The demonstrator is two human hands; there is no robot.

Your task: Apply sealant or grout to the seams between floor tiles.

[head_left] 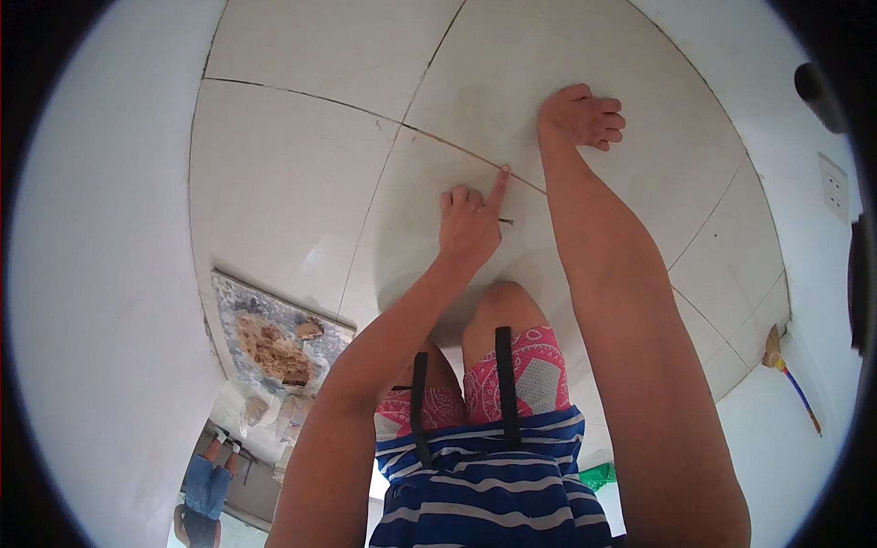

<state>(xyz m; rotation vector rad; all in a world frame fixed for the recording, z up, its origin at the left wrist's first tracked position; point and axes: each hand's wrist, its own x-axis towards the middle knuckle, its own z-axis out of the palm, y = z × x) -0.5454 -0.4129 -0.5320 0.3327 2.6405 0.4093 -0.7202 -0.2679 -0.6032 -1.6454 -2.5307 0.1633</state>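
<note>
My left hand [470,224] is low over the pale tiled floor [283,173], its index finger stretched out and touching the brownish joint line [457,146] between two tiles. Its other fingers are curled. A short, thin dark piece [507,221] sticks out beside the thumb side; most of it is hidden, and its kind does not show. Farther ahead, my right hand [585,119] rests on a large tile with its fingers curled in. Nothing shows in it. My right forearm crosses over the same joint line.
A stained board [233,310] with a crumbly tan heap [269,352] lies at the left, near bags [292,416]. White walls bound both sides; the right has a socket [833,187]. A blue-handled brush-like tool [795,384] lies at the right. Another person [206,493] is at the lower left.
</note>
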